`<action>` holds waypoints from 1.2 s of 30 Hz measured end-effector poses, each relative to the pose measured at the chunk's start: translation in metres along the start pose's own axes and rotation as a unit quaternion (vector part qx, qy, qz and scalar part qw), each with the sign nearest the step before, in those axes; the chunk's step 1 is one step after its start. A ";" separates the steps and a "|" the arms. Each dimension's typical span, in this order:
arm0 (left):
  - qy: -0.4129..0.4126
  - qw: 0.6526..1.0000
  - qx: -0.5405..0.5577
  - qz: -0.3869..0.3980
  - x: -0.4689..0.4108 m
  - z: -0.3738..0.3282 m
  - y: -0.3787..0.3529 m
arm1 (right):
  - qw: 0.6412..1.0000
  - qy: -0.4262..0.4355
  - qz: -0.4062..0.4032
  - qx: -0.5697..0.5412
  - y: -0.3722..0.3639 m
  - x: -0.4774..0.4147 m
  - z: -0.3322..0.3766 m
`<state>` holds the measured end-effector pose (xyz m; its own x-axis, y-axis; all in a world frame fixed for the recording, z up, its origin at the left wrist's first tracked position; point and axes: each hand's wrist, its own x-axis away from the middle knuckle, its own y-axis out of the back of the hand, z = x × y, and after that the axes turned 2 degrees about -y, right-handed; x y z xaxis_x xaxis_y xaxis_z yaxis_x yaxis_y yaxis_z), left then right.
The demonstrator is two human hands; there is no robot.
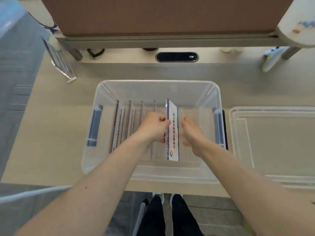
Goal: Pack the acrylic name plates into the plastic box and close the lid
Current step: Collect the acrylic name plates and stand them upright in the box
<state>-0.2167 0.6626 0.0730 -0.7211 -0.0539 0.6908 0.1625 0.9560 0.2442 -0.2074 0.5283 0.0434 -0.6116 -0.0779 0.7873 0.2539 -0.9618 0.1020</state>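
Here the packing step is in hand: the left hand (pixel 156 126) is closed on the top edge of a printed name plate (pixel 173 132), thumb and fingers pinching it so that it stands on edge inside the clear plastic box (pixel 209 87). The right hand (pixel 192 135) hovers just on the other side of that plate, fingers spread and loose, gripping nothing; whether its fingertips touch the plate's face I cannot tell. To the left of the left hand several more plates (pixel 117 126) already stand on edge in a row, well within the box. Far off beyond the left hand, outside the box on the desk (pixel 51 133), one more plate (pixel 59 62) leans, not yet packed. The lid (pixel 272 138) lies flat on the desk just to the right of the right hand, past the box's wall.

The next move, as I judge it, calls for letting the held plate settle upright beside its neighbours without tipping them, then reaching for the leaning plate; only after that does the lid come over.
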 end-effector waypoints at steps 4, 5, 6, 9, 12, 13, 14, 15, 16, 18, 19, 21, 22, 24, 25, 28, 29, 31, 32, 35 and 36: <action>-0.014 0.998 -0.052 -0.014 -0.018 0.008 -0.008 | 1.000 -0.024 -0.006 0.019 -0.002 -0.015 -0.004; -0.026 0.996 -0.086 -0.018 -0.021 0.009 -0.010 | 0.999 -0.033 -0.009 0.024 -0.003 -0.017 -0.003; -0.040 0.991 -0.123 -0.024 -0.023 0.010 -0.011 | 0.999 -0.042 -0.014 0.018 -0.005 -0.021 -0.003; -0.072 0.975 -0.204 -0.052 -0.025 0.012 -0.014 | 0.998 -0.060 -0.026 -0.003 -0.009 -0.034 -0.006; -0.082 0.968 -0.230 -0.063 -0.027 0.016 -0.015 | 0.997 -0.074 -0.020 -0.007 -0.015 -0.044 -0.009; -0.084 0.968 -0.228 -0.062 -0.027 0.018 -0.014 | 0.997 -0.080 -0.015 -0.005 -0.018 -0.046 -0.011; -0.081 0.969 -0.223 -0.062 -0.027 0.019 -0.014 | 0.996 -0.086 -0.011 -0.005 -0.020 -0.049 -0.013; -0.077 0.970 -0.221 -0.062 -0.027 0.020 -0.013 | 0.996 -0.090 -0.008 -0.005 -0.021 -0.052 -0.015; -0.074 0.970 -0.224 -0.063 -0.028 0.022 -0.012 | 0.996 -0.090 -0.007 -0.004 -0.023 -0.053 -0.016; -0.068 0.969 -0.230 -0.063 -0.029 0.022 -0.009 | 0.996 -0.091 -0.007 -0.007 -0.024 -0.054 -0.017; -0.066 0.969 -0.228 -0.062 -0.029 0.022 -0.008 | 0.996 -0.093 -0.006 -0.009 -0.025 -0.055 -0.016; -0.061 0.971 -0.222 -0.057 -0.030 0.021 -0.006 | 0.995 -0.095 -0.002 -0.012 -0.025 -0.055 -0.015; -0.058 0.972 -0.221 -0.053 -0.030 0.020 -0.006 | 0.995 -0.096 -0.002 -0.015 -0.025 -0.055 -0.014; -0.053 0.973 -0.221 -0.048 -0.030 0.019 -0.007 | 0.995 -0.100 -0.001 -0.016 -0.025 -0.054 -0.014; -0.052 0.972 -0.222 -0.049 -0.030 0.019 -0.007 | 0.995 -0.101 0.001 -0.016 -0.026 -0.054 -0.014; -0.052 0.973 -0.220 -0.054 -0.029 0.021 -0.007 | 0.995 -0.099 0.002 -0.017 -0.026 -0.054 -0.014; -0.051 0.974 -0.216 -0.055 -0.029 0.022 -0.006 | 0.995 -0.099 0.003 -0.014 -0.026 -0.053 -0.014; -0.048 0.974 -0.213 -0.054 -0.028 0.022 -0.005 | 0.995 -0.097 0.006 -0.012 -0.026 -0.054 -0.015; -0.048 0.974 -0.214 -0.055 -0.028 0.022 -0.005 | 0.995 -0.097 0.007 -0.012 -0.026 -0.055 -0.016; -0.052 0.973 -0.214 -0.061 -0.029 0.022 -0.005 | 0.995 -0.097 0.009 -0.005 -0.027 -0.057 -0.017; -0.052 0.973 -0.214 -0.063 -0.029 0.022 -0.005 | 0.996 -0.093 0.009 -0.003 -0.027 -0.057 -0.018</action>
<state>-0.2116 0.6656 0.0369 -0.8144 -0.1109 0.5695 0.3188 0.7347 0.5989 -0.1925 0.5537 -0.0151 -0.4572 -0.0456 0.8882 0.2590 -0.9622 0.0840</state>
